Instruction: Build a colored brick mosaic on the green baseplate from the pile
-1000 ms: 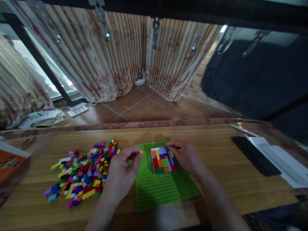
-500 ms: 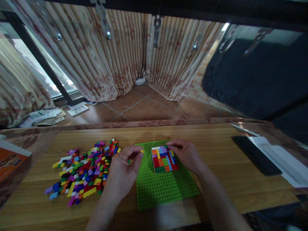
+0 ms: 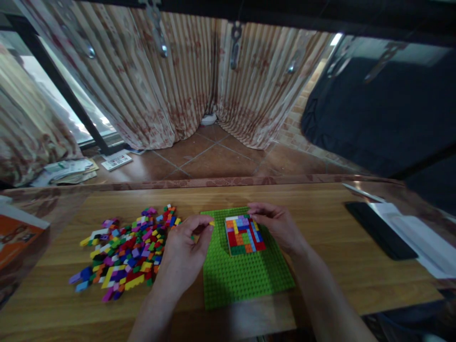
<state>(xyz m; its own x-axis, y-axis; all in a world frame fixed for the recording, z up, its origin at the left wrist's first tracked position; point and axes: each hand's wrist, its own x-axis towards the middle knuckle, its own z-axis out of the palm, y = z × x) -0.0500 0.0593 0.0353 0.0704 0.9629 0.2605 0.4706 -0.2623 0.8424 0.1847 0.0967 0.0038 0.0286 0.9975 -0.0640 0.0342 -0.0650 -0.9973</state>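
Note:
Between thumb and forefinger, my left hand (image 3: 187, 249) pinches a small yellow toy brick (image 3: 212, 223) above the left edge of the green baseplate (image 3: 245, 280). A low square block of multicoloured bricks (image 3: 244, 237) stands on the plate's far half, made of red, orange, blue, white, green and purple pieces. At its far right corner is my right hand (image 3: 280, 228), thumb and forefinger drawn together. Whatever lies between those fingertips is too small and hidden to tell.
A heap of loose bricks (image 3: 131, 251) in many colours spreads over the wooden table (image 3: 320, 285) left of my left hand. On the right lie a black flat case (image 3: 379, 230) and white papers (image 3: 415, 237). An orange and white box (image 3: 21, 232) stands at the left edge.
The view has shifted slightly. My right-hand fingers have moved a little at the block's far right corner. My left hand keeps the yellow toy brick in nearly the same place.

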